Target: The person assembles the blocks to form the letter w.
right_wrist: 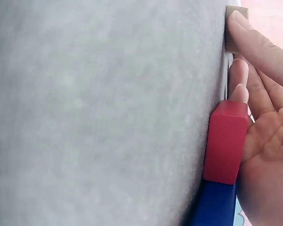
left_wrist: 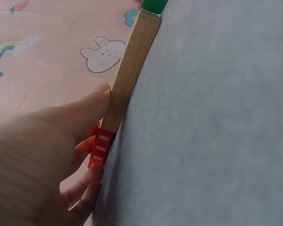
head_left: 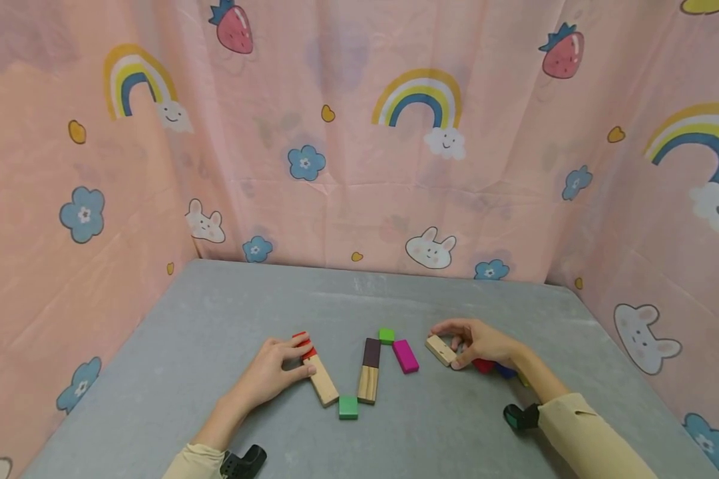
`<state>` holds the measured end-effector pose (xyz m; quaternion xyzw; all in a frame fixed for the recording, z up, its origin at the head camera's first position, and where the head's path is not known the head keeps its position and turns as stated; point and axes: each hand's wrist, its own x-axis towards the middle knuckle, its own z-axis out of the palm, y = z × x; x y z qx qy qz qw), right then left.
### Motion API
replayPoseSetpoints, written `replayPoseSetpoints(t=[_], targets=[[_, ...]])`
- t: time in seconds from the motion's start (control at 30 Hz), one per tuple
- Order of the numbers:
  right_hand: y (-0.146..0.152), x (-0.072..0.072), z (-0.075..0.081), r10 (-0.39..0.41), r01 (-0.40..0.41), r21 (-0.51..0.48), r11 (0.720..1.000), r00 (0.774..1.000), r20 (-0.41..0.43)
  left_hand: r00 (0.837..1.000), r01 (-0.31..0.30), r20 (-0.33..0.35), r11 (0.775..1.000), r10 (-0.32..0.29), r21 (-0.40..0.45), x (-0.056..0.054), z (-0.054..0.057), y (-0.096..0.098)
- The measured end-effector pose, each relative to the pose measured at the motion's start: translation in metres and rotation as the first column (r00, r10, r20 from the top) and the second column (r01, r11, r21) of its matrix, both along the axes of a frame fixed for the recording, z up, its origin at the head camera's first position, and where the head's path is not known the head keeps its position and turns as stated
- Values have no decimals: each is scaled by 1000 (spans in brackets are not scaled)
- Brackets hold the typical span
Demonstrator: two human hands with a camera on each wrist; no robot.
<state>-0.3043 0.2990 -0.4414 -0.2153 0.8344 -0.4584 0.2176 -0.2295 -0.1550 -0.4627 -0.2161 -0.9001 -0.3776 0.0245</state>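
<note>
- The right hand (right_wrist: pixel 266 125) has its thumb against a wooden block (right_wrist: pixel 231 40) near the top.
- A red block (right_wrist: pixel 225 148) shows beside the palm, a blue block (right_wrist: pixel 214 202) just below it.
- Grey counter (right_wrist: pixel 99 113) fills the left; pink backdrop (right_wrist: pixel 270 19) shows at upper right.

Red block (left_wrist: pixel 101 147), pale-striped: set end to end with long wooden block (head_left: pixel 321 381); aslant on bench (head_left: pixel 443 432), near wooden end meeting dark green block (head_left: pixel 348 408). Short wooden block (head_left: pixel 439 350), plain, light: pinched, held aslant to right of magenta block (head_left: pixel 405 356), apart from it.
</note>
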Motion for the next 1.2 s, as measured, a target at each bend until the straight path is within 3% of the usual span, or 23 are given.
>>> replayPoseSetpoints(t=[0.5, 0.77, 1.03, 1.2], targets=[[1, 1, 2, 3, -3, -15, 1000, 1000, 16, 1000, 7, 7, 1000, -7, -2, 1, 1, 0], [-4, 4, 6, 33, -32, 15, 999, 999, -38, 1000, 3, -27, 1000, -3, -31, 2, 0, -1], [-12, 12, 16, -18, 18, 12, 1000, 999, -37, 1000, -4, -23, 999, 3, -33, 2, 2, -2], [-15, 30, 28, -99, 105, 41, 994, 986, -134, 1000, 12, -23, 999, -12, -34, 1, 3, 0]])
